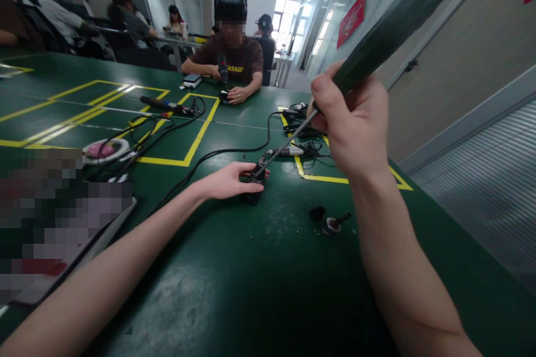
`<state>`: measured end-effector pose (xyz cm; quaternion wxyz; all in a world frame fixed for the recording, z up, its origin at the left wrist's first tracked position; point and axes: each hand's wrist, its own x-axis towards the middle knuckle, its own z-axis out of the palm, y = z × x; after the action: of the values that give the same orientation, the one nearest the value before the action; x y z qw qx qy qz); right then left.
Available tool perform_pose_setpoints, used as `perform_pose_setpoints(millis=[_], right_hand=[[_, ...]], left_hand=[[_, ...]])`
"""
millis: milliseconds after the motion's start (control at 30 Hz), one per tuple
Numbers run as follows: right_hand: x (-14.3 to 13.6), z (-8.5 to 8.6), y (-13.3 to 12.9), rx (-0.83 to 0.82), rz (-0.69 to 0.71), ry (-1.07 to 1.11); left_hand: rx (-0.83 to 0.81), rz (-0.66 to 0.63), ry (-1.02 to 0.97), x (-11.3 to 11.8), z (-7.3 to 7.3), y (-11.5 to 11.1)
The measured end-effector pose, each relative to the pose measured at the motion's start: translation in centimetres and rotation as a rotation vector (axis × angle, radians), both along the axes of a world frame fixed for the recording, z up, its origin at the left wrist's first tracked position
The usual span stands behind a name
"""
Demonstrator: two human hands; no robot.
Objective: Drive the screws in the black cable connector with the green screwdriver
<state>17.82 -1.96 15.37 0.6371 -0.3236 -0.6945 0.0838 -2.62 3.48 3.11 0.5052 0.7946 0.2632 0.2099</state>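
Note:
My right hand (358, 117) is wrapped round the lower end of a screwdriver (389, 28) with a thick dark handle, tilted down to the left. Its long thin shaft runs to a small black device (253, 196) with metal parts on top. Thumb and fingers of my left hand (232, 179) pinch that device from the left against the green tabletop. The screwdriver's tip meets the top of the device, but its exact contact is too small to make out. To the right lie a black cap-like piece (317, 213) and a round metal part with a stub (332, 226).
A co-worker (238, 53) sits across the green table (234, 290), holding a power screwdriver (223, 70). Cables and a pen-shaped tool (288, 151) lie inside yellow tape lines. At left are a tape roll (106, 150), another corded tool (157, 104) and a blurred-out laptop-like object (84, 259).

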Motion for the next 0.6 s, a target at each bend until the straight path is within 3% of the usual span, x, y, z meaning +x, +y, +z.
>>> perform_pose_setpoints(millis=[167, 600], right_hand=[[-0.3, -0.6, 0.3, 0.005, 0.045, -0.020], [-1.2, -1.0, 0.6, -0.088, 0.036, -0.084]], left_hand=[[0.234, 0.319, -0.097, 1.9, -2.3, -2.0], [0.293, 0.397, -0.088, 2.2, -2.7, -2.9]])
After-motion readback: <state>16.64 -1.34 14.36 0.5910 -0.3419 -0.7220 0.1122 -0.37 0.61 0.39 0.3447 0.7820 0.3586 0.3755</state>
